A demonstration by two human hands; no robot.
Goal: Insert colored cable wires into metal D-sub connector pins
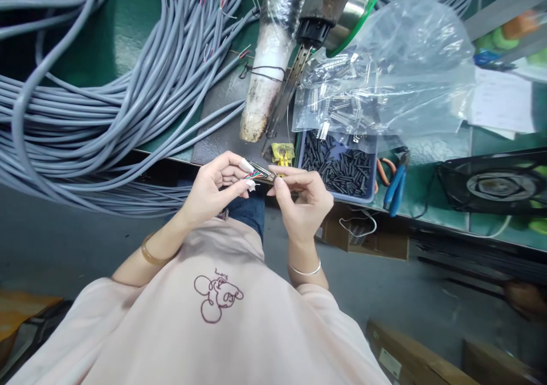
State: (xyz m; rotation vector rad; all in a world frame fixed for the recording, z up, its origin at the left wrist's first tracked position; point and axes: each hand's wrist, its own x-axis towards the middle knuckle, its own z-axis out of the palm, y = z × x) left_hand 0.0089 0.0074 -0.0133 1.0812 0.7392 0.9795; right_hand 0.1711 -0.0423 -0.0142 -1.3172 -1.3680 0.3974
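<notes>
Between my two hands, at the table's front edge, is a small multi-pin connector (264,172) with thin coloured wires (255,175) at it. My left hand (220,183) is closed on its left end, thumb and fingertips pinching by the wires; white coverings sit on those fingertips. My right hand (302,197) pinches the right end between thumb and forefinger. Just beyond the fingers lies a small yellow piece (282,152). Above them hang a soldering iron-like metal tool (293,83) and a wrapped, scorched white tube (260,94).
Bundles of grey cable (141,89) cover the left of the green table. A blue bin (372,174) of small black parts stands on the right, under a clear plastic bag (419,66) of metal parts. Blue-handled pliers (397,188) and a black fan (496,185) lie further right.
</notes>
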